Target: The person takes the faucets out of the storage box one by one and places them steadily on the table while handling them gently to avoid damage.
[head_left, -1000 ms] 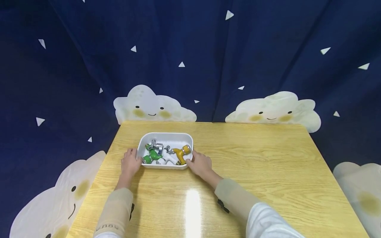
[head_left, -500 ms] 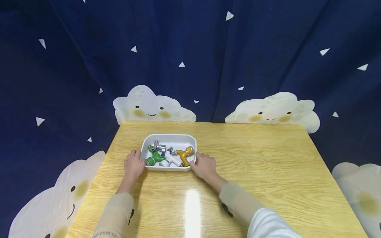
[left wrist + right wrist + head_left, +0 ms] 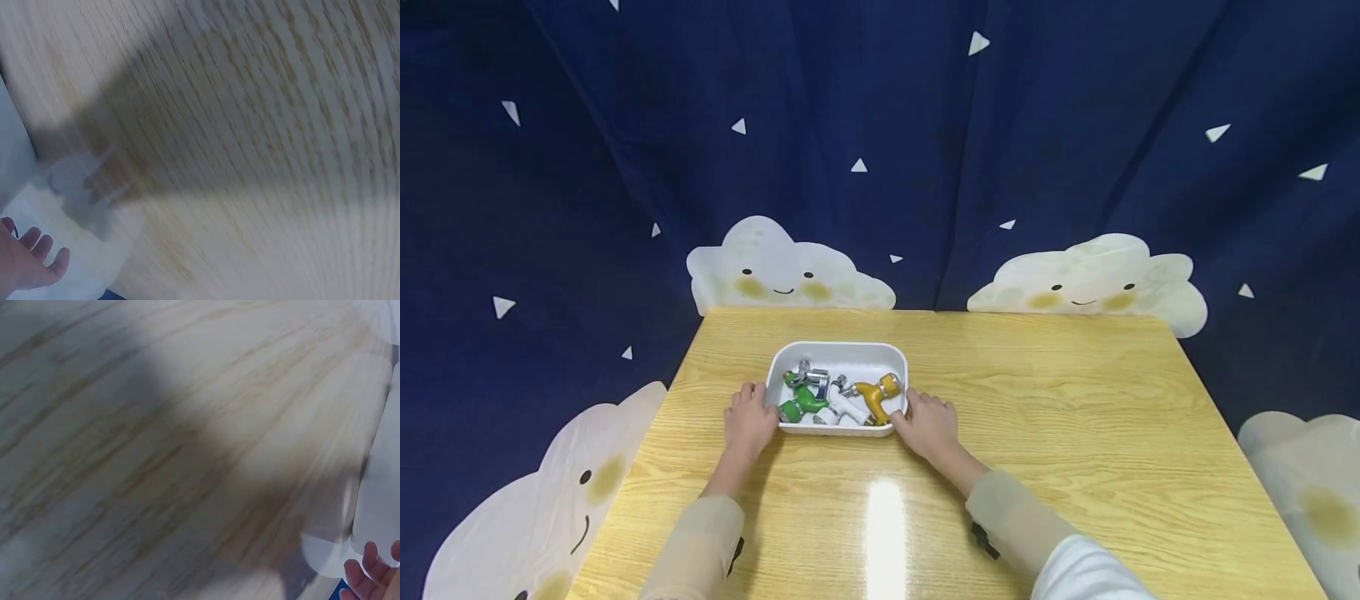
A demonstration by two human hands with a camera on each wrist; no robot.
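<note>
A white rectangular tray (image 3: 837, 431) with rounded corners is on the wooden table in the head view. My left hand (image 3: 750, 421) grips its left end, thumb at the near corner and fingers along the outer side. At the opposite end my right hand (image 3: 929, 425) holds the near right corner. Inside lie a green branched fitting (image 3: 805, 401), a white one (image 3: 847, 407) and a yellow one (image 3: 875, 393), all with metal ends. A chrome piece (image 3: 817, 379) sits behind the green one. Both wrist views show mostly table, with the left fingers (image 3: 45, 245) and right fingers (image 3: 370, 562) at the lower corners.
The wooden table (image 3: 1075, 417) extends to the right of the tray and in front of it. Behind and around it hangs a dark blue curtain (image 3: 880, 100) with white triangles and smiling clouds. A bright light reflection lies on the near tabletop.
The tray and its contents have moved to the right and slightly nearer. Both hands have moved along with it, keeping their hold on its ends.
</note>
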